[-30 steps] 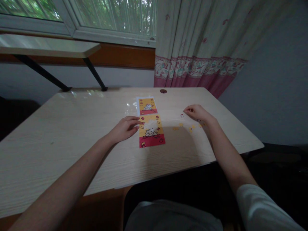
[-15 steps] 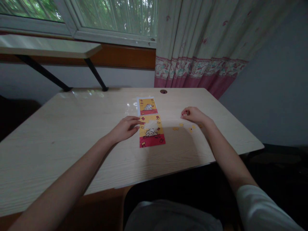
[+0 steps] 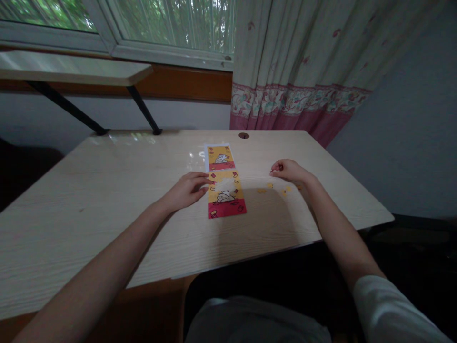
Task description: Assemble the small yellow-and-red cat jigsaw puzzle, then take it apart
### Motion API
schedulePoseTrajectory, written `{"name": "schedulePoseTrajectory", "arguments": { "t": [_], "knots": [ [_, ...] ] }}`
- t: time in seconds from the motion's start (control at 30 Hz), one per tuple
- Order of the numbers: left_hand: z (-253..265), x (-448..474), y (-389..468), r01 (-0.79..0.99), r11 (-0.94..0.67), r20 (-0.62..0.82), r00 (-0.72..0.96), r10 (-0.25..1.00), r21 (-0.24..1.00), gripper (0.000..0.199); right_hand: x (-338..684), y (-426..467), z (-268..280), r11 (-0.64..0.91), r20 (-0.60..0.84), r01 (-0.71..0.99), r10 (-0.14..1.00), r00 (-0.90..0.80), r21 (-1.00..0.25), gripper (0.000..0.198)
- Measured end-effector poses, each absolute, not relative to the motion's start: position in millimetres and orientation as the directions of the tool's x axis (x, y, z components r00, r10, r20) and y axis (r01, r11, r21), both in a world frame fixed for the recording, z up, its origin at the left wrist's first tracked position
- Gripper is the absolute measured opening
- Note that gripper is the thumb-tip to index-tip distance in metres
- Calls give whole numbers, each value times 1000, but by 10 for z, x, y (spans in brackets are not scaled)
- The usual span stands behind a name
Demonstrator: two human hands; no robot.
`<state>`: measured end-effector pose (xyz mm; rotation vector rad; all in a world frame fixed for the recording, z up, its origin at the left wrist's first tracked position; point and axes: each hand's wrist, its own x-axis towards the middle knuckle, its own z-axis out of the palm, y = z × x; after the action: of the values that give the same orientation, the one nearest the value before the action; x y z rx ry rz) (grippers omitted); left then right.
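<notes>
One small pale piece [image 3: 271, 171], untouched a second ago, now sits pinched in the right hand [image 3: 290, 170] (yellow pieces [image 3: 262, 190] lie nearby); the left hand [image 3: 186, 191], loosely spread, touches the puzzle [image 3: 226, 208] on the table [image 3: 143, 166].

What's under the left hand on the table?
The left hand's fingertips overlap the left edge of the nearer yellow-and-red picture, and pale table shows around the hand. Whatever is right beneath the palm and fingers is covered.

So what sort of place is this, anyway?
Probably a room in a home, perhaps a study corner: a pale wooden desk stands by a window, with a flowered curtain hanging beside it.
</notes>
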<state>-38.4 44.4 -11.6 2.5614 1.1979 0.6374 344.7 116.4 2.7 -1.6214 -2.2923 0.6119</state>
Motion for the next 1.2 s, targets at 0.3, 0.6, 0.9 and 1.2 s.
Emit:
{"name": "schedulePoseTrajectory", "arguments": {
  "t": [0.3, 0.6, 0.9, 1.2],
  "knots": [
    [-122, -389, 440, 676, -626, 277, 562, 780, 390, 29, 3449, 1181, -4, 262, -59, 779, 932, -357, -570, 24],
    [-106, -381, 432, 669, -633, 279, 570, 773, 389, 29, 3360, 1090, 138, 187, -96, 901, 965, -242, -392, 23],
    [-129, -390, 445, 667, -640, 289, 572, 768, 381, 30, 3358, 1110, 136, 224, -78, 877, 956, -282, -425, 23],
    [-125, -400, 445, 662, -650, 292, 581, 760, 374, 30, 3402, 1150, 83, 230, -95, 812, 940, -329, -536, 24]
  ]
}}
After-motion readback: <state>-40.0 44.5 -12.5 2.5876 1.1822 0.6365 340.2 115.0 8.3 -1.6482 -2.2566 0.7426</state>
